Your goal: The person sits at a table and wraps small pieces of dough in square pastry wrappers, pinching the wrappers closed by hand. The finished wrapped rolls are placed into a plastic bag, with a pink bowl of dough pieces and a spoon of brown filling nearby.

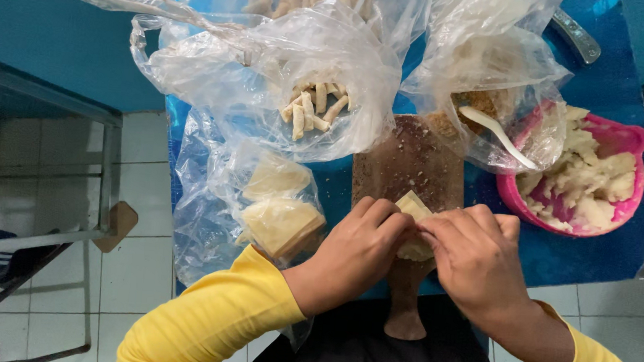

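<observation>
Pale square dough wrapper point(414, 208) pinched between my left hand point(359, 245) and right hand point(469, 254), folded over the brown wooden paddle board point(408, 161) for support

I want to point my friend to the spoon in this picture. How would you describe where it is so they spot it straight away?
Start at the round pink plastic bowl of pale mashed filling on the blue table's right side. Just left of it sits a crumpled clear plastic bag holding brown crumbs. The white plastic spoon lies slanted inside that bag, the only smooth, slender white utensil among the lumpy food.
</observation>
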Available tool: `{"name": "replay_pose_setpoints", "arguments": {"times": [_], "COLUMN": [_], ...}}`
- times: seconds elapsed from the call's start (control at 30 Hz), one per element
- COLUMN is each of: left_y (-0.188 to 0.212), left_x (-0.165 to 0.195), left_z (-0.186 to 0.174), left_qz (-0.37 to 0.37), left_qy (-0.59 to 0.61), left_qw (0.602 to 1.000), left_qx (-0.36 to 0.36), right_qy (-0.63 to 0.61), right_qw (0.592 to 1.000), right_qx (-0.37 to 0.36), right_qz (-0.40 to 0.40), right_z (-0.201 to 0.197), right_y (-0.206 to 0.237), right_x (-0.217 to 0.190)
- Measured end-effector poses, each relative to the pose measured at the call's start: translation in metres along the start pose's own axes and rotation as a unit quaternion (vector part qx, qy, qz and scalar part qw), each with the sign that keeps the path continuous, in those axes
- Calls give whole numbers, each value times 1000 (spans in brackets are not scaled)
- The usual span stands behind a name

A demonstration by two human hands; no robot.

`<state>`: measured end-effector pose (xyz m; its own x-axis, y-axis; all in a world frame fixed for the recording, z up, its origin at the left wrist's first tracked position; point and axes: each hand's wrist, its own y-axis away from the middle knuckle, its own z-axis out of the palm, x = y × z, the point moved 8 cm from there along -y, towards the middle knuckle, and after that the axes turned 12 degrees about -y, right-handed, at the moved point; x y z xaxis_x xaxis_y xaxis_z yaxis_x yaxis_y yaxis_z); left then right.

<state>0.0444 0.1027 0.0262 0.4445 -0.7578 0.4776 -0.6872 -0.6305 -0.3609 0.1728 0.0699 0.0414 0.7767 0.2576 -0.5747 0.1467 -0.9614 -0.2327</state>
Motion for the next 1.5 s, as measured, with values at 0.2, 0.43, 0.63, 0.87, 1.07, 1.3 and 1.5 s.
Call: {"name": "replay_pose_setpoints", "arguments": {"times": [0.2,0.43,0.63,0.87,1.07,1.3,1.5], "left_y": [-1,-6,-3,-3,-4,-3,-2], "left_x": [-15,-19,-8,-4,-2,2,0], "left_z": [9,4,4,3,-4,-6,-4], "left_qz": [-66,-53,1,3,1,25,19], "left_qy": [42,75,13,-29,-50,-64,-54], "left_qw": [997,995,1000,999,999,998,998], "left_qx": [-15,28,-16,-23,-10,-3,-10], "right_qy": [-39,-82,-13,9,-20,-53,-15], "right_qw": [998,995,1000,1000,998,999,1000], "right_qx": [-23,-34,6,-2,-15,-2,9], "right_qz": [53,50,-24,-29,50,-1,-14], "right_z": [7,9,1,0,1,0,-2], "right_y": [-8,-12,-5,-7,-13,-14,-11], "right_x": [24,36,9,3,22,16,9]}}
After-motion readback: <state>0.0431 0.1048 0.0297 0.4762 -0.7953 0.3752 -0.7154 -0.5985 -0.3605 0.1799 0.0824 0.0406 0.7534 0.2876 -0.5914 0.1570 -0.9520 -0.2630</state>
